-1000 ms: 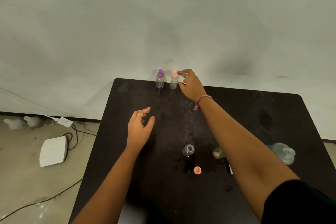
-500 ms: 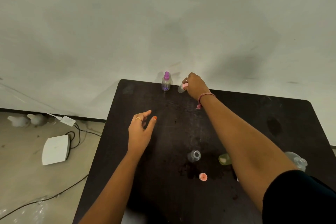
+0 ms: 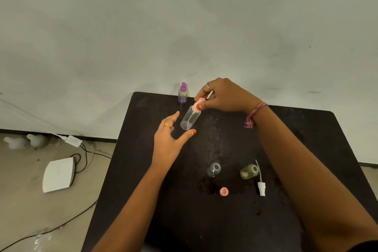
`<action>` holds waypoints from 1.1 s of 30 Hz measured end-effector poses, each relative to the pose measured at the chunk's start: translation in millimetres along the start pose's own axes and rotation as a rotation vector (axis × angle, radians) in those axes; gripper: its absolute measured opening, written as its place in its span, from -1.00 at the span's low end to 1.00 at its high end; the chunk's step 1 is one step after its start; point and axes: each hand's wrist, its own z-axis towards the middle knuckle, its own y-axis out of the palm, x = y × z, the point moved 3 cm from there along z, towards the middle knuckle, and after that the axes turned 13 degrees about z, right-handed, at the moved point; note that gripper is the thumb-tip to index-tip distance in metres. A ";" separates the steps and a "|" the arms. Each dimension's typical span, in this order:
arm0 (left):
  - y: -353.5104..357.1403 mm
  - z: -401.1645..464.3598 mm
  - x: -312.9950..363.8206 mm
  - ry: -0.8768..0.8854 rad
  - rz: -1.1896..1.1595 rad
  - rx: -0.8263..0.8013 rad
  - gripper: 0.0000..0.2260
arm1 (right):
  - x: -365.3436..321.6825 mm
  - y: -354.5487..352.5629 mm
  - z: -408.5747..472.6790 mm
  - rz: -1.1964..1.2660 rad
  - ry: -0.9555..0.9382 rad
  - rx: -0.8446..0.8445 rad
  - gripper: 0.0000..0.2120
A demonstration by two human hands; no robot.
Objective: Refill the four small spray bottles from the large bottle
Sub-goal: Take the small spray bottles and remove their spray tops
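From the head cam, the only view here: the right hand [image 3: 225, 96] is pinching the pink spray cap [image 3: 198, 104] of a small clear bottle [image 3: 190, 119], carrying it tilted above the dark table [image 3: 306, 129] with its base swinging toward the person. The left hand [image 3: 169, 139] is reaching up under it, fingers spread and loose, holding nothing, thumb tip just beside the bottle's base. So the two hands are closing in on the same bottle but only the right one has it.

Looks to me like the step is getting this one uncapped. If I were doing it, I'd wrap the left hand around the body first and only then twist the cap, since dangling it by the sprayer is asking for a drop.

The purple-capped bottle [image 3: 182, 93] is standing at the far edge, still capped. Nearer the person, an open clear bottle [image 3: 213, 169] and an open greenish bottle [image 3: 249, 171] are sitting near each other, with a loose pink cap [image 3: 223, 191] and a white sprayer with its tube [image 3: 261, 184] lying close by. I'd park the next cap next to those.

The large bottle isn't showing in this shot, probably behind the right forearm, so can't say where it is. Wet patches are showing on the tabletop, so pour slow.
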 end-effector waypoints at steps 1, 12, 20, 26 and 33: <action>-1.8 -2.4 3.7 0.027 -0.002 0.003 -0.40 | -7.8 -1.8 -6.6 0.019 -0.015 -0.003 -0.74; -28.7 -47.1 29.9 0.123 0.039 0.182 -0.53 | -48.7 17.5 -53.8 0.041 0.025 -0.086 -0.70; -42.3 -81.8 35.5 0.089 0.002 0.139 -0.60 | -66.9 30.0 -81.6 -0.123 -0.245 -0.098 -0.81; -46.5 -101.6 39.3 0.064 -0.009 0.154 -0.62 | -85.1 22.6 -104.6 -0.045 -0.073 -0.152 -0.50; -47.9 -116.1 42.4 0.084 -0.048 0.150 -0.60 | -95.5 26.9 -115.7 -0.215 -0.169 -0.172 -0.73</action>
